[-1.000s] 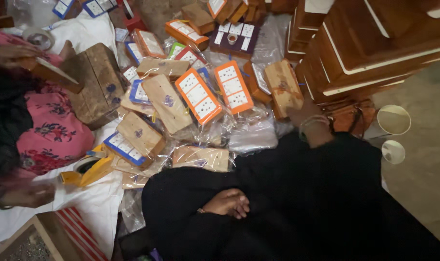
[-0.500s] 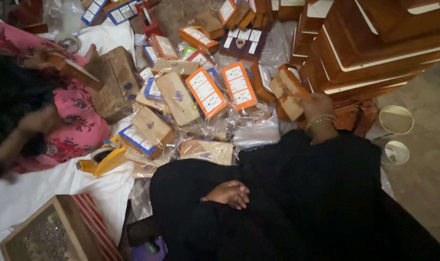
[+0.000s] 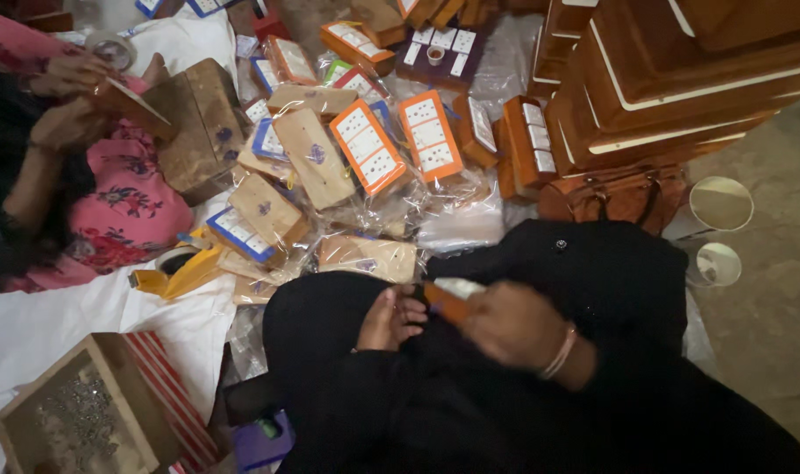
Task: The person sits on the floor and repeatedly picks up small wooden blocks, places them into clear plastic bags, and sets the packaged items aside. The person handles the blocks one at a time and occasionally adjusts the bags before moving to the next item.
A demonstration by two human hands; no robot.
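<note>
The right hand (image 3: 514,326) has come back from the pile to the lap: half a second ago it was stretched out to the brown packets beside the stacked wooden boxes, and now it lies over the black cloth, fingers closed round a small orange-and-white box (image 3: 450,298), blurred by the move. The left hand (image 3: 389,318), which lay curled and idle on the lap in both earlier frames, now sits just beside that box, fingers loosely bent and touching its near end; whether it grips the box I cannot tell. The box is held between the two hands, above the lap.

Ahead lies the heap of wrapped packets (image 3: 365,158), orange, blue and brown, in clear plastic. The stack of wooden boxes (image 3: 681,79) stands to the right, a brown handbag (image 3: 611,195) at its foot. At left another person in a pink flowered garment (image 3: 123,206) works on a brown box (image 3: 194,123); earlier that arm hung lower. An open wooden tray (image 3: 84,412) sits bottom left
</note>
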